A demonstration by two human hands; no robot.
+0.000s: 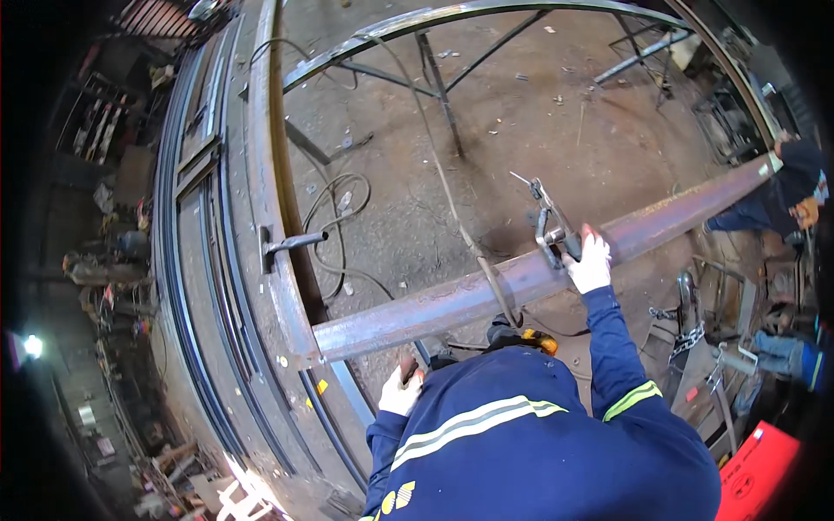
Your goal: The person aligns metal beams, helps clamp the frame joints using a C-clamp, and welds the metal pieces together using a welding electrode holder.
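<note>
My right hand (591, 262), in a white glove with reddish fingertips, closes round a metal clamp-like tool (557, 227) above the near steel beam (417, 313). A thin pale rod juts from the tool's far end; its exact kind is unclear. Low and near my body, my gloved left hand (400, 392) is closed, with something dark at its fingers that I cannot make out. The rusty near beam crosses in front of me and meets the left beam (271, 174) at a corner. On that left beam rests a hammer (295, 243), its dark handle pointing right.
A cable (443, 178) drapes over the near beam and loops on the floor. Long steel bars (221, 286) lie along the left. Another person (795, 187) is at the beam's far right end. Chains (686, 340) and a red panel (760, 473) are at right.
</note>
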